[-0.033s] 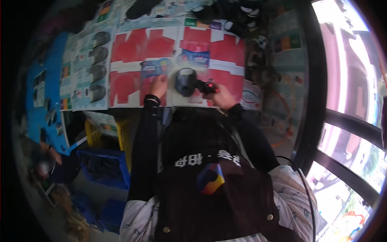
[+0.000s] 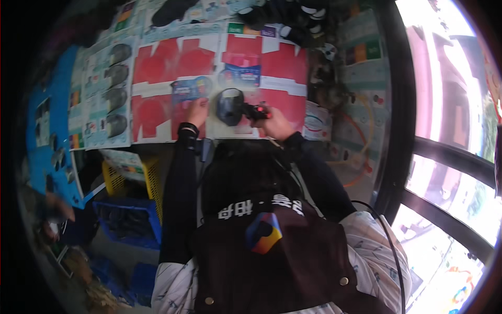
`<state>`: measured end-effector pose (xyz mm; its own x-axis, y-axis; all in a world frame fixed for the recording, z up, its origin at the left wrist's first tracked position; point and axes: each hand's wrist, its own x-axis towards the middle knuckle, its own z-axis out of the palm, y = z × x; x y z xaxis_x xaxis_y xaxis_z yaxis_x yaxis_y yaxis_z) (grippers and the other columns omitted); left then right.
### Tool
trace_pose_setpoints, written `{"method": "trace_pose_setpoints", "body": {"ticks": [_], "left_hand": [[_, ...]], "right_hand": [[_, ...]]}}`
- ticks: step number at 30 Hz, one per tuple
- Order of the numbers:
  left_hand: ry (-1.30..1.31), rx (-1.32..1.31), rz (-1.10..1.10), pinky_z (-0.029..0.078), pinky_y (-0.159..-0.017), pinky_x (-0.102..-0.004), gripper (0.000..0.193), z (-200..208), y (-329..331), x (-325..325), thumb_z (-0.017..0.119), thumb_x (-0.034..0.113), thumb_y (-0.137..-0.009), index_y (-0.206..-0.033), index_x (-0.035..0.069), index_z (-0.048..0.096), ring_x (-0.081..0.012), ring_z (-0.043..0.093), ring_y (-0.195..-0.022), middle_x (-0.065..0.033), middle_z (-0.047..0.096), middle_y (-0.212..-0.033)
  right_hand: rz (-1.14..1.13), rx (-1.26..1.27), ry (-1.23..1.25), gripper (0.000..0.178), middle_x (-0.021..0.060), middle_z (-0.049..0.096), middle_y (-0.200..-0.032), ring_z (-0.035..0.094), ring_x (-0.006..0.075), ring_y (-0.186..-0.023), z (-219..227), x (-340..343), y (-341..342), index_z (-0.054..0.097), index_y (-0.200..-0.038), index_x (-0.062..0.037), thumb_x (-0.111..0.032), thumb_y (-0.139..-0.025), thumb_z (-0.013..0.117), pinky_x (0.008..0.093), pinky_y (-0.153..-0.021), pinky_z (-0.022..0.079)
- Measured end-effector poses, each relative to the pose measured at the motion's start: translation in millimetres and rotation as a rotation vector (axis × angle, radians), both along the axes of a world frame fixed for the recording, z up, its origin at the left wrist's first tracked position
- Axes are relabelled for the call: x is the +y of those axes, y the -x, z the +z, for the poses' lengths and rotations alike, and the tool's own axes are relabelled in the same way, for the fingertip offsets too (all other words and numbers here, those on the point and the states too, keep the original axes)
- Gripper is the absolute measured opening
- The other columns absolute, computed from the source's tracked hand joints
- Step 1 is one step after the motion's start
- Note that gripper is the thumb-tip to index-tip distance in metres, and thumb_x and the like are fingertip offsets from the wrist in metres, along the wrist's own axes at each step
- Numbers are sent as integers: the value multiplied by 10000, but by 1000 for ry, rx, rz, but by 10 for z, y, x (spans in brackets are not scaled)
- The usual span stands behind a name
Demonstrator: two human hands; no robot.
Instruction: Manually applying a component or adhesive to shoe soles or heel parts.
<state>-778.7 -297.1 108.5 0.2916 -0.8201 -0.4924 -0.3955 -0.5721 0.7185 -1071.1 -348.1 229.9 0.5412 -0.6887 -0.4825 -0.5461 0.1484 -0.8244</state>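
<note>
"What's over on the far left?"

"A blue bench [image 2: 60,94] with small dark bits [image 2: 58,157] on it. Below that, a co-worker's hand [image 2: 60,206], badly blurred."

"And next along?"

"A blue crate [image 2: 137,242] of dark stuff, too dim to make out, and just behind it a yellow crate [image 2: 152,175] with a leaflet [image 2: 123,162] at its top. Above those is our person's bench [image 2: 157,138], spread with printed sheets. Near its left end there's a column of grey domes [image 2: 117,76]; printed or real, I can't tell."

"What's the left hand [image 2: 197,111] up to?"

"It's over the red-and-white sheet [image 2: 196,60], fingers bent and drawn together, just below a blue print [image 2: 189,90]. Whether they pinch anything, I can't tell from here."

"And the dark piece [image 2: 230,107]?"

"Between the two hands, above the sheets or lying on them, I can't say which. It's broad and angular. A black-and-red tool [image 2: 256,111] reaches its right side; I can't tell if they're joined."

"Who has the tool?"

"The right hand [image 2: 274,124], closed firmly round its right end."

"Farther right?"

"Black things [image 2: 300,21] heaped at the back, then an orange hose [image 2: 356,125] curving down beside the bench, and a bright window [image 2: 434,180] at the far side."
</note>
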Motion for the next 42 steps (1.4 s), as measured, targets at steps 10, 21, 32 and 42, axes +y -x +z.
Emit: {"method": "trace_pose_setpoints", "body": {"ticks": [10,21,32,42], "left_hand": [[66,114,-55,531,-901,-371,305,-392,14,-106,606,192,-867,-1088,34,744,-299,714,-987,-159,749,-1049],[49,262,60,550,-819,-334,287,-374,119,-47,591,152,-905,-1128,24,719,-214,729,-908,-142,758,-993],[85,202,93,530,-716,-295,293,-333,309,-54,597,84,-913,-1171,-41,657,-146,685,-774,-81,732,-922],[99,156,125,540,-708,-294,297,-266,421,-19,633,76,-879,-1155,-31,657,-147,678,-771,-93,728,-942]], "right_hand": [[-112,-63,-120,338,107,676,-762,641,203,-659,-230,13,-447,669,-1074,9,-111,-759,655,365,-656,503],[-88,115,-109,272,118,643,-757,612,220,-659,-223,-19,-233,660,-998,7,-113,-758,613,353,-648,480],[-130,85,-104,300,142,626,-705,620,255,-653,-297,-6,-62,671,-1018,18,-92,-740,645,370,-657,492],[-146,111,-107,307,202,652,-756,628,354,-697,-356,8,9,663,-1021,16,-121,-748,649,414,-697,499]]}}
